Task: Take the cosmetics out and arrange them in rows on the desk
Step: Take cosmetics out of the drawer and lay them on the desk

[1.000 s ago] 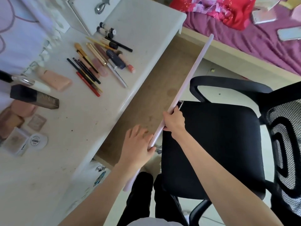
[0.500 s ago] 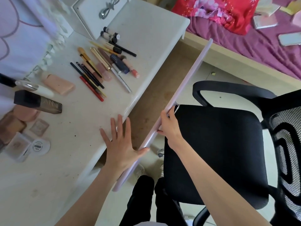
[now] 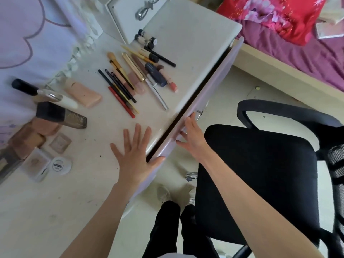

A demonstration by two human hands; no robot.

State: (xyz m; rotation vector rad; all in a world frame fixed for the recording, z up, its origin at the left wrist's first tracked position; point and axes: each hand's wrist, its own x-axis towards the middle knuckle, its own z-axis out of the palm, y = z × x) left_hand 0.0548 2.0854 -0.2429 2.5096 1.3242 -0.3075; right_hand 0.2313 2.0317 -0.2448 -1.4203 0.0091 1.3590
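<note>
Cosmetics lie in rows on the white desk (image 3: 189,32): several pencils and brushes (image 3: 119,90), a gold tube (image 3: 133,67), a navy tube (image 3: 155,75), a pink tube (image 3: 82,93), a dark foundation bottle (image 3: 61,116) and compacts (image 3: 37,162) at the left. The lilac drawer front (image 3: 210,90) is nearly flush with the desk edge, only a thin dark gap showing. My left hand (image 3: 135,153) lies flat on the desk with fingers spread, thumb against the drawer front. My right hand (image 3: 191,135) presses open-fingered on the drawer front by its metal handle (image 3: 199,113).
A black office chair (image 3: 260,174) stands right beside the drawer. A bed with purple sheet and red cloth (image 3: 279,17) fills the top right. A white tray with glasses (image 3: 143,10) sits at the desk's back. My legs and shoes (image 3: 175,194) are below.
The drawer has slid in from wide open to almost closed. My left hand moved from the drawer front onto the desktop; my right hand stayed on the front, following it inward.
</note>
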